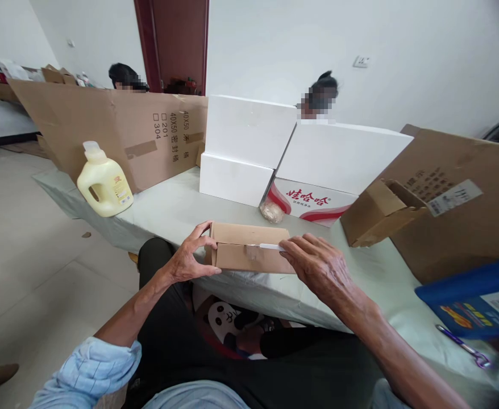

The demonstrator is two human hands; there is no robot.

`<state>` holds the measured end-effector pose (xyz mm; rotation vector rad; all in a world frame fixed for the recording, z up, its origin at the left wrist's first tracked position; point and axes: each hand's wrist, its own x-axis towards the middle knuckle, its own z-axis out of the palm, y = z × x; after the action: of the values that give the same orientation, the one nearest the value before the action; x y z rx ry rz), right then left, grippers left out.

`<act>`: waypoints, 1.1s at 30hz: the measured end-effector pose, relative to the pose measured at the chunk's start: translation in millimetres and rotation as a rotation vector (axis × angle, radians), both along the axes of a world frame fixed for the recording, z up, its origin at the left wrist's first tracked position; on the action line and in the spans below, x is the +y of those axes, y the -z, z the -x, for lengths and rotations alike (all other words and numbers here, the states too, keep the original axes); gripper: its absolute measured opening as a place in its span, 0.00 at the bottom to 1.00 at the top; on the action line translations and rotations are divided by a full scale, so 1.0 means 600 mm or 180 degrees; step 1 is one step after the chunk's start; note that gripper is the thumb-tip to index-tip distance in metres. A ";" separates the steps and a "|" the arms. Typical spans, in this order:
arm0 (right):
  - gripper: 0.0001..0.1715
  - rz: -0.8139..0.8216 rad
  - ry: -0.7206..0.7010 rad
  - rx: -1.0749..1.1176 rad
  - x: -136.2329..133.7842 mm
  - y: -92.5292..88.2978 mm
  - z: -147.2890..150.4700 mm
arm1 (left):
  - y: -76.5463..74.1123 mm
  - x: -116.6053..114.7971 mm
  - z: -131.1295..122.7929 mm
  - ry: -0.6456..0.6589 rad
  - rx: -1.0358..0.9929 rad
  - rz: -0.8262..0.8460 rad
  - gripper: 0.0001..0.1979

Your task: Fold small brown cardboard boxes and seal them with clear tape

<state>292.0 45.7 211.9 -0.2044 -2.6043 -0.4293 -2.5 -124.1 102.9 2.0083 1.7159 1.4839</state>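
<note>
A small brown cardboard box (pixel 249 248) lies closed at the table's near edge, with clear tape across its seam. My left hand (pixel 190 258) grips the box's left end, thumb below and fingers on top. My right hand (pixel 317 267) rests on the right part of the box, fingers pressed together on a thin white strip (pixel 270 246) that lies along the taped seam. I cannot make out what the strip is.
The table (pixel 173 207) has a grey cover. On it stand a yellow jug (pixel 103 182), white foam boxes (pixel 249 145), a red-and-white carton (pixel 307 201), cardboard boxes (pixel 458 199), a blue pack (pixel 475 298) and scissors (pixel 462 345). Two people sit behind the cardboard sheet (pixel 117 130).
</note>
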 end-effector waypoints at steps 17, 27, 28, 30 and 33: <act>0.16 -0.0208 0.0173 -0.0499 0.044 -0.031 -0.023 | 0.008 0.000 0.013 -0.0200 0.0046 0.0076 0.24; 0.16 0.0960 0.1089 0.1252 0.167 0.203 -0.128 | 0.000 -0.004 0.016 -0.0065 0.0068 0.0006 0.24; 0.16 0.0977 0.1148 0.1304 0.172 0.236 -0.133 | 0.000 -0.004 0.015 -0.0055 0.0085 0.0008 0.24; 0.15 0.1005 0.1149 0.1357 0.177 0.284 -0.140 | -0.002 -0.004 0.014 -0.0059 0.0129 0.0010 0.24; 0.16 0.1078 0.1091 0.1518 0.179 0.308 -0.135 | -0.004 -0.005 0.013 -0.0093 0.0175 0.0012 0.26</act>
<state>373.0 153.0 26.9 -0.7745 -2.1503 -0.0339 -10.2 -127.0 105.0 2.0493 1.7748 1.4461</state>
